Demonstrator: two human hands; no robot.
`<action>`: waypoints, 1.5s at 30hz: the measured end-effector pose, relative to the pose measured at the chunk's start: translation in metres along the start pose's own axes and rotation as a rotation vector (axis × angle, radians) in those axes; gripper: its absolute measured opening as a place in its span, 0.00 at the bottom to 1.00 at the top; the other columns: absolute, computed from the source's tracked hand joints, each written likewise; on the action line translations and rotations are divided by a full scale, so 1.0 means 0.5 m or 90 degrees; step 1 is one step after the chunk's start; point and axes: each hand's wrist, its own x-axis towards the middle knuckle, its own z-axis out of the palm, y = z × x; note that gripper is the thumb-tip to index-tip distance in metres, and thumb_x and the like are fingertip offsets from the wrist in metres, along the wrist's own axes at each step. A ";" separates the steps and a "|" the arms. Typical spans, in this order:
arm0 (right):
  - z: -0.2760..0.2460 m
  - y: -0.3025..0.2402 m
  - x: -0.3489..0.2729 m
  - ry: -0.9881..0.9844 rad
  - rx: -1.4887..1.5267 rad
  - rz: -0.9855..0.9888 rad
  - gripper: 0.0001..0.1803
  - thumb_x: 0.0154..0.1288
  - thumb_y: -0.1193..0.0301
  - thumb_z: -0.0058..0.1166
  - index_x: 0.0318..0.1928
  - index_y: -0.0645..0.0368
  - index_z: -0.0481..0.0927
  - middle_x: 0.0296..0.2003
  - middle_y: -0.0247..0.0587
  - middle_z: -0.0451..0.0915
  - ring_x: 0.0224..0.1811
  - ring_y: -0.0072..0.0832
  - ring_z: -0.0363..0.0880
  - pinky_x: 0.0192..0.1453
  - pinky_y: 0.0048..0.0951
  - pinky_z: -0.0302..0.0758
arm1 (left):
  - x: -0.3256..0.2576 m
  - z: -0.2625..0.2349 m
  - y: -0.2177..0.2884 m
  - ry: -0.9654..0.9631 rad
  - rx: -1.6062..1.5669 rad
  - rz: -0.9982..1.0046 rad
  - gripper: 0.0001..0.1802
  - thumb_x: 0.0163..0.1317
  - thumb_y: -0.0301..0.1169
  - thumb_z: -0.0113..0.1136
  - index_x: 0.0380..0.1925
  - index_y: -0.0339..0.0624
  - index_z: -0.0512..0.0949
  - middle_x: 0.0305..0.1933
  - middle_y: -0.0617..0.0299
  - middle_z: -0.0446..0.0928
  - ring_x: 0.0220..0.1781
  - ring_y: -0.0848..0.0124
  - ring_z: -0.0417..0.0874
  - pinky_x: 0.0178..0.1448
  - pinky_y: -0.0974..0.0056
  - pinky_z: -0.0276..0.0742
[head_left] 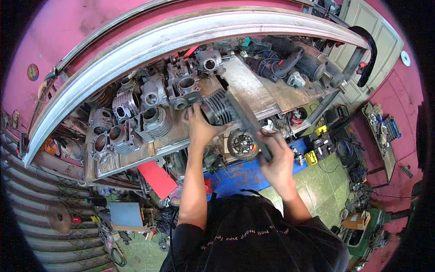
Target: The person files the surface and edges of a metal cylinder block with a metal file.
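My left hand (202,127) is wrapped round the near left end of a finned engine cylinder (218,108), which lies on its side at the bench's front edge. Its dark fins face up, and part of the body is hidden by my fingers. My right hand (277,158) grips the lower end of a long, flat grey metal file (248,117). The file slants up and left, its broad blade against or very close to the cylinder's right end face. Whether the two touch is hard to tell.
Several engine cylinders (156,122) and cylinder heads (154,92) crowd the wooden bench (174,136) to the left. Dark motor parts (283,65) lie at the back right. A pale curved-looking beam (199,28) spans overhead. Below are a round metal part (241,144) and a blue surface (233,177).
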 end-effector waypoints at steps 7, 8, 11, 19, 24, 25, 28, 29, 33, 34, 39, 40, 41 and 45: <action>-0.017 0.062 -0.060 0.106 0.022 0.025 0.34 0.47 0.92 0.56 0.59 0.62 0.86 0.59 0.54 0.85 0.61 0.52 0.86 0.66 0.41 0.82 | 0.035 -0.005 -0.005 0.002 -0.023 0.030 0.67 0.27 0.51 0.95 0.68 0.36 0.68 0.64 0.37 0.79 0.72 0.39 0.73 0.79 0.38 0.58; -0.014 0.065 -0.065 0.125 0.010 0.031 0.35 0.46 0.92 0.57 0.59 0.62 0.86 0.59 0.54 0.85 0.62 0.51 0.86 0.67 0.41 0.81 | 0.044 -0.007 -0.014 -0.026 -0.097 0.001 0.66 0.28 0.52 0.94 0.67 0.34 0.69 0.63 0.36 0.79 0.71 0.39 0.73 0.80 0.37 0.56; -0.010 0.078 -0.080 0.149 0.008 0.045 0.36 0.45 0.91 0.57 0.59 0.61 0.86 0.59 0.53 0.85 0.63 0.50 0.85 0.69 0.43 0.80 | 0.049 -0.009 -0.020 -0.050 -0.129 -0.027 0.65 0.30 0.54 0.93 0.66 0.32 0.69 0.62 0.36 0.80 0.72 0.40 0.73 0.81 0.37 0.54; 0.008 0.077 -0.065 0.142 0.006 0.032 0.35 0.45 0.91 0.57 0.58 0.61 0.87 0.58 0.54 0.85 0.61 0.49 0.86 0.68 0.42 0.81 | 0.058 -0.023 -0.011 -0.121 -0.164 -0.086 0.54 0.44 0.64 0.84 0.60 0.30 0.80 0.59 0.34 0.84 0.74 0.36 0.73 0.81 0.32 0.53; 0.022 0.069 -0.049 0.140 0.005 0.007 0.33 0.46 0.91 0.57 0.57 0.61 0.87 0.57 0.53 0.86 0.60 0.49 0.88 0.65 0.41 0.83 | 0.064 -0.034 0.007 -0.107 -0.002 -0.067 0.55 0.50 0.71 0.76 0.64 0.33 0.79 0.62 0.35 0.82 0.75 0.36 0.72 0.77 0.21 0.48; 0.026 0.067 -0.046 0.138 0.011 0.009 0.33 0.46 0.91 0.57 0.57 0.61 0.87 0.57 0.53 0.86 0.61 0.49 0.87 0.65 0.41 0.83 | 0.069 -0.037 0.014 -0.060 -0.015 -0.118 0.53 0.53 0.70 0.75 0.64 0.35 0.79 0.62 0.37 0.83 0.75 0.36 0.72 0.77 0.21 0.47; 0.033 0.066 -0.040 0.139 0.020 0.000 0.33 0.47 0.91 0.57 0.57 0.62 0.87 0.57 0.53 0.86 0.62 0.49 0.87 0.65 0.41 0.83 | 0.079 -0.068 0.010 -0.080 0.019 -0.114 0.48 0.60 0.67 0.71 0.66 0.38 0.77 0.62 0.42 0.84 0.76 0.35 0.69 0.76 0.15 0.43; 0.035 0.065 -0.039 0.140 0.024 -0.008 0.32 0.47 0.91 0.57 0.56 0.62 0.87 0.57 0.53 0.86 0.62 0.49 0.87 0.65 0.41 0.83 | 0.087 -0.073 0.002 -0.123 0.015 -0.124 0.47 0.62 0.67 0.69 0.66 0.38 0.77 0.62 0.43 0.84 0.76 0.34 0.68 0.75 0.12 0.41; 0.043 0.067 -0.032 0.139 0.033 -0.019 0.32 0.47 0.91 0.58 0.56 0.62 0.87 0.57 0.52 0.86 0.62 0.49 0.87 0.65 0.41 0.83 | 0.072 -0.043 -0.035 -0.109 0.011 -0.102 0.44 0.66 0.65 0.66 0.68 0.41 0.76 0.65 0.43 0.82 0.75 0.34 0.67 0.73 0.08 0.39; 0.043 0.067 -0.030 0.137 0.031 -0.012 0.32 0.47 0.91 0.58 0.56 0.62 0.87 0.57 0.52 0.86 0.61 0.49 0.87 0.65 0.42 0.83 | 0.062 -0.034 -0.036 -0.069 -0.018 -0.083 0.43 0.67 0.65 0.66 0.68 0.42 0.76 0.65 0.43 0.82 0.75 0.34 0.68 0.73 0.09 0.40; 0.044 0.054 -0.004 0.145 0.039 -0.033 0.33 0.46 0.90 0.58 0.57 0.61 0.87 0.56 0.53 0.86 0.60 0.50 0.88 0.65 0.42 0.84 | 0.016 -0.014 -0.060 -0.058 -0.054 -0.029 0.65 0.51 0.57 0.83 0.83 0.42 0.58 0.76 0.45 0.73 0.76 0.38 0.67 0.80 0.24 0.49; 0.044 0.049 0.006 0.144 0.035 -0.051 0.33 0.46 0.90 0.58 0.57 0.60 0.88 0.57 0.52 0.86 0.59 0.49 0.88 0.64 0.42 0.84 | 0.017 -0.020 -0.049 -0.060 -0.055 -0.030 0.65 0.51 0.57 0.83 0.83 0.42 0.58 0.76 0.45 0.73 0.76 0.38 0.67 0.80 0.24 0.49; 0.043 0.043 0.018 0.142 0.032 -0.068 0.33 0.46 0.89 0.59 0.56 0.60 0.88 0.57 0.50 0.86 0.58 0.48 0.88 0.63 0.41 0.85 | 0.018 -0.026 -0.032 -0.069 -0.032 -0.025 0.68 0.47 0.55 0.86 0.83 0.42 0.57 0.77 0.45 0.72 0.76 0.39 0.67 0.79 0.25 0.51; 0.046 0.013 0.077 0.020 -0.042 -0.191 0.30 0.53 0.86 0.57 0.59 0.57 0.87 0.58 0.41 0.87 0.53 0.44 0.88 0.57 0.43 0.86 | 0.018 -0.023 -0.027 -0.069 0.016 -0.013 0.75 0.37 0.50 0.91 0.82 0.40 0.55 0.76 0.46 0.72 0.74 0.40 0.68 0.77 0.27 0.56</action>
